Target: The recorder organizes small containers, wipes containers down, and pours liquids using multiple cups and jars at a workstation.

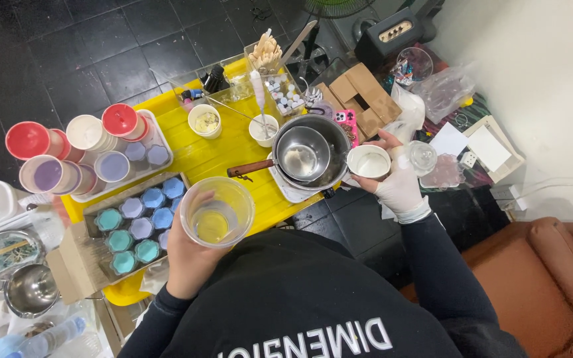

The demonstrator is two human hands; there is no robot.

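Observation:
My left hand [184, 255] holds a clear plastic cup [217, 211] with a little yellowish liquid at its bottom, raised above the near edge of the yellow table [227, 156]. My right hand [398, 185], in a white glove, grips a small white cup [369, 162] just right of the table. Beside that cup sits a steel saucepan [303, 154] with a wooden handle, resting inside a larger dark pot [335, 136] on a white square base.
A cardboard box [74, 265] holds several teal, blue and lilac candles. A white tray [157, 142] carries red, white and lilac cups. Two small cups, a stick holder and bottles stand at the table's back. Cardboard, bags and a brown sofa [552, 278] lie right.

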